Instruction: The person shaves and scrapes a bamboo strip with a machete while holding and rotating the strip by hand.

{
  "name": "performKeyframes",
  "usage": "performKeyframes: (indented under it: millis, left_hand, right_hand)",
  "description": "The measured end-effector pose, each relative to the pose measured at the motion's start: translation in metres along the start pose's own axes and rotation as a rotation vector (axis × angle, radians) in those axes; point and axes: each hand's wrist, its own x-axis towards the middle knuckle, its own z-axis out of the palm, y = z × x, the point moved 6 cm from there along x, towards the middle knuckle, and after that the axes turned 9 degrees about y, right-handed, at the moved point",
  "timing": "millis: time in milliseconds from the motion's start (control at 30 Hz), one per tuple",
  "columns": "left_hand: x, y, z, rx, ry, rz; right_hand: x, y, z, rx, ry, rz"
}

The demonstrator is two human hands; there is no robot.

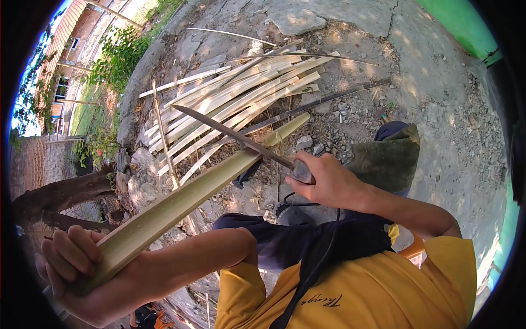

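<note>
My left hand (74,266) is wrapped round the near end of a split bamboo piece (178,209), pale and hollowed on its upper face. The piece slants up and away to the right across my front. My right hand (332,181) grips the handle of a long knife (230,132) with a dark, narrow blade. The blade points to the far left and lies across the bamboo near its far end. Whether its edge cuts into the bamboo I cannot tell.
Beyond my hands a pile of pale bamboo strips (246,90) lies on the ground. A dark strip (329,98) lies beside it. Small stones (309,145) and rubble are scattered near my covered knee (386,156). A tree trunk (66,194) stands at left, a green wall (460,24) at far right.
</note>
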Motion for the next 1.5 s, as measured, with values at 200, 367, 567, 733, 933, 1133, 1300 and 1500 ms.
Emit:
performKeyframes:
  millis: [200,367,567,733,933,1133,1300,1500]
  left_hand:
    - [0.011,-0.016,-0.005,-0.113,-0.084,-0.055]
    - [0.009,-0.012,-0.006,-0.288,-0.247,-0.12]
    - [0.006,-0.017,-0.003,-0.21,-0.118,-0.085]
    - [0.009,-0.018,0.0,-0.484,-0.428,-0.145]
    - [0.027,-0.032,-0.022,-0.636,-0.62,-0.189]
    - [0.03,-0.036,-0.033,-0.34,-0.219,-0.111]
    - [0.007,-0.013,-0.014,-0.155,-0.064,-0.073]
    - [0.004,-0.017,-0.004,-0.019,0.025,-0.045]
  right_hand:
    - [0.003,-0.031,0.007,0.032,-0.005,-0.072]
    - [-0.002,-0.007,0.008,0.024,0.049,-0.096]
    - [0.005,-0.007,0.01,-0.007,0.019,-0.021]
    - [-0.001,-0.048,0.009,0.068,-0.033,-0.164]
    - [0.005,0.007,0.014,-0.067,0.021,0.006]
    - [0.007,-0.045,0.015,0.036,-0.039,-0.175]
    - [0.003,0.033,0.015,-0.049,0.056,0.031]
    - [0.004,-0.041,0.015,0.07,0.01,-0.147]
